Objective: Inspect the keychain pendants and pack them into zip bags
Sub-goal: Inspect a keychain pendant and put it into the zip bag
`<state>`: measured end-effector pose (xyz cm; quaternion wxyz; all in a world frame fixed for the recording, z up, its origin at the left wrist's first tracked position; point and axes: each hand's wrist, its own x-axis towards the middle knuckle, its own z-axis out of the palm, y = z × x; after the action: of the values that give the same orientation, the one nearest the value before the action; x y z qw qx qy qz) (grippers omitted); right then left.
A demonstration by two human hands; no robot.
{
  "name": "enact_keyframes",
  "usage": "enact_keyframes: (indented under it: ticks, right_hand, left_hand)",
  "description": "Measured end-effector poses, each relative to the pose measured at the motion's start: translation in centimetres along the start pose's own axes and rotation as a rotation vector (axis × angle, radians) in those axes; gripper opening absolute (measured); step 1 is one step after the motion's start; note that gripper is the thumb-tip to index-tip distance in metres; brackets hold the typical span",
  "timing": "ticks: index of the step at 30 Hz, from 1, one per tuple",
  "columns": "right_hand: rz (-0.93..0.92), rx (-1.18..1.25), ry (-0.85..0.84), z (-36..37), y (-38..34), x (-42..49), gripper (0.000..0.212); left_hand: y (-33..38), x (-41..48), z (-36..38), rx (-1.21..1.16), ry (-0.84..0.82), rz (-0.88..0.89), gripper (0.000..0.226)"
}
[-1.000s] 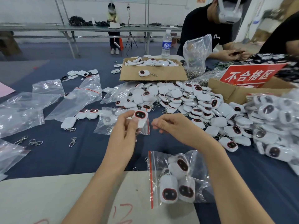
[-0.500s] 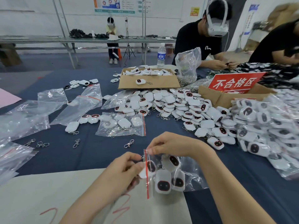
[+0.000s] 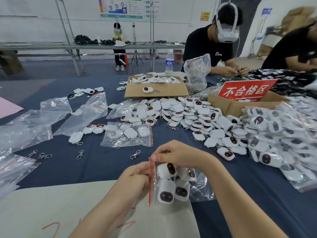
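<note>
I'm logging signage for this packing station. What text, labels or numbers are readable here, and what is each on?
"不合格区": white characters on the red sign at the cardboard box.
Water bottle label: blurred, unreadable.
Wall poster and yellow notice: too small to read.
Red pen marks on the pale sheet: cut off, unreadable.
Zip bag: plain red strip, no text.

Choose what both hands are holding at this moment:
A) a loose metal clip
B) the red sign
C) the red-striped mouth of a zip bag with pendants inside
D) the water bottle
C: the left hand and the right hand both pinch the red strip at the mouth of the zip bag, and white pendants show inside it.
</note>
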<state>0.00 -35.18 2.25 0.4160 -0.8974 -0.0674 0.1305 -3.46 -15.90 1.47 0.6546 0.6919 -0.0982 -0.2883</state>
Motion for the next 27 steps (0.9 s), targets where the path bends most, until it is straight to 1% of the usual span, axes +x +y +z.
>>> enact_keyframes:
  ticks: [2,3,4,6,7,8,9,10,11,12,13,15,17,19,20,22,24,25,27]
  right_hand:
    - [-0.011,0.004,0.009,-0.1,0.1,0.0,0.025]
    - [-0.020,0.001,0.039,-0.2,0.2,0.1,0.027]
    - [-0.027,-0.004,0.098,-0.5,0.5,0.2,0.028]
    - [-0.004,-0.045,0.306,-1.1,1.6,0.5,0.029]
    - [0.044,-0.113,0.438,-1.3,2.3,0.7,0.031]
    - [0.125,-0.244,0.555,-1.6,3.0,0.9,0.035]
    - [0.237,-0.397,0.628,-1.7,3.7,1.1,0.043]
    - [0.359,-0.506,0.649,-1.7,4.4,1.2,0.051]
    - [0.464,-0.546,0.636,-1.7,5.0,1.4,0.057]
    - [0.531,-0.542,0.611,-1.7,5.4,1.5,0.060]
    - [0.553,-0.528,0.594,-1.6,5.9,1.6,0.057]
    - [0.503,-0.532,0.625,-1.4,6.5,1.6,0.047]
    - [0.397,-0.494,0.704,-1.3,6.7,1.6,0.036]
    - [0.295,-0.440,0.731,-1.3,6.9,1.5,0.032]
    - [0.252,-0.369,0.737,-1.5,6.9,1.6,0.033]
    - [0.160,-0.100,0.746,-2.1,6.3,1.7,0.040]
    - [0.031,0.167,0.690,-2.0,5.2,1.9,0.049]
    - [-0.034,0.237,0.639,-1.6,4.6,2.2,0.054]
    - [-0.143,0.284,0.547,-0.5,3.7,2.7,0.064]
  left_hand:
    - [-0.3,0.2,-0.4,-0.021,0.045,-0.002,0.070]
    - [-0.6,0.3,-0.7,0.017,0.106,0.012,0.069]
    - [-1.0,0.4,-1.2,0.117,0.189,0.052,0.068]
    - [-1.4,0.7,-2.2,0.362,0.324,0.180,0.067]
    - [-1.4,0.9,-2.7,0.413,0.366,0.216,0.065]
    - [-1.1,1.2,-3.2,0.420,0.387,0.226,0.064]
    - [-0.9,1.6,-3.7,0.403,0.400,0.228,0.063]
    - [-0.7,2.2,-3.9,0.385,0.410,0.228,0.062]
    - [-0.4,2.9,-4.1,0.366,0.421,0.226,0.060]
    - [-0.3,3.6,-4.1,0.349,0.422,0.227,0.058]
    - [-0.2,4.5,-4.1,0.332,0.425,0.234,0.055]
    - [0.0,6.1,-3.8,0.284,0.443,0.253,0.051]
    - [0.0,7.8,-3.5,0.229,0.452,0.271,0.048]
    - [0.1,9.0,-2.8,0.198,0.456,0.302,0.046]
    - [0.1,9.5,-2.5,0.184,0.447,0.329,0.046]
    - [0.0,10.1,-1.8,0.143,0.402,0.377,0.041]
    - [0.1,10.9,-1.1,0.045,0.335,0.376,0.029]
    - [0.2,11.2,-0.9,-0.027,0.292,0.350,0.023]
    - [0.3,11.5,-0.8,-0.163,0.211,0.296,0.018]
